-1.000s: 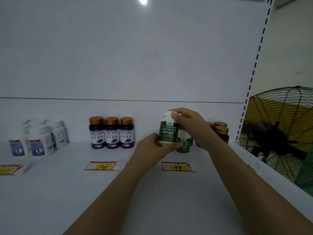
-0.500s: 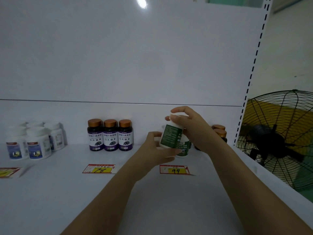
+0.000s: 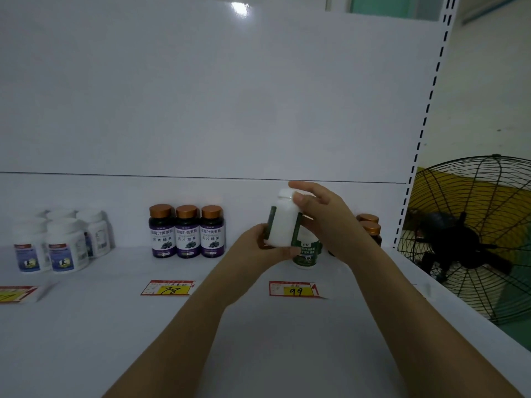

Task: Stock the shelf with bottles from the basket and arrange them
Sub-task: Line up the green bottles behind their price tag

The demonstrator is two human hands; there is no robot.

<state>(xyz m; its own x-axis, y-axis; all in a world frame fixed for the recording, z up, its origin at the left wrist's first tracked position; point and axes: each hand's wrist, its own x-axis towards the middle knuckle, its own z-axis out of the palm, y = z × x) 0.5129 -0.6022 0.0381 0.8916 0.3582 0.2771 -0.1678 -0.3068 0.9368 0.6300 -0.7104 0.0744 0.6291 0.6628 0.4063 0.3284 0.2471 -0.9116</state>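
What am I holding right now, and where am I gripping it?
A bottle: the left hand grips its lower body, and the right hand grips its top at the cap.

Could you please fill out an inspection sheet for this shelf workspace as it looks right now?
Surface: white shelf, carrying a 78 tag, a 99 tag and a third tag at far left.
Job's things: held bottle above the shelf, slightly tilted, label seam toward camera; second green-label bottle standing behind it; purple-label bottles, white bottles and dark bottles standing in groups; basket not in view.
Clutter: nothing seen.
Hands: left hand holds the held bottle's base; right hand grips its top.
Cables: nothing seen.
Surroundings: black fan right of the shelf.
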